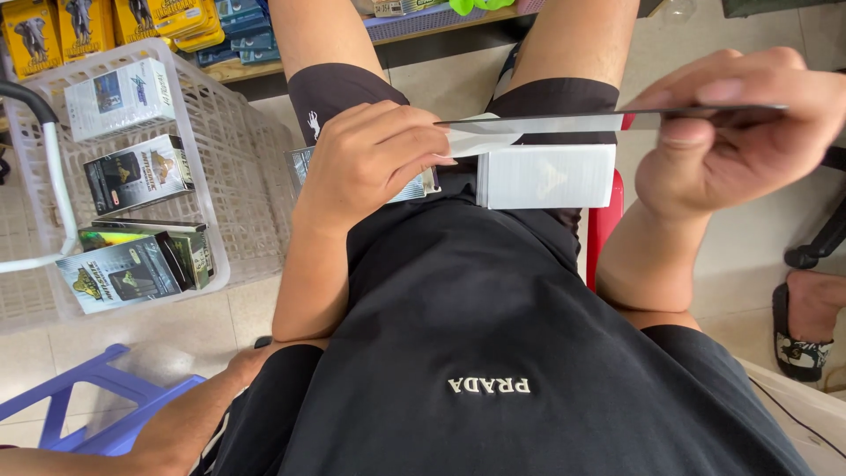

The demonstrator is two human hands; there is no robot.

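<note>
I sit with my lap in view. My left hand (370, 163) is closed over a small silvery patterned box (425, 185) and presses it against my black shorts. Just to its right, a white box (546, 176) rests on my lap. My right hand (740, 123) is raised at the right and pinches a thin, flat dark sheet (617, 119) seen edge-on. The sheet's pale end reaches left to my left hand's fingertips, above the white box.
A white plastic basket (238, 132) at the left holds several small printed boxes. Yellow boxes line a low shelf (264, 66) at the top left. A blue plastic stool (97, 397) stands at the lower left, a red seat (604, 229) is under me, and another person's sandalled foot (806, 326) is at the right.
</note>
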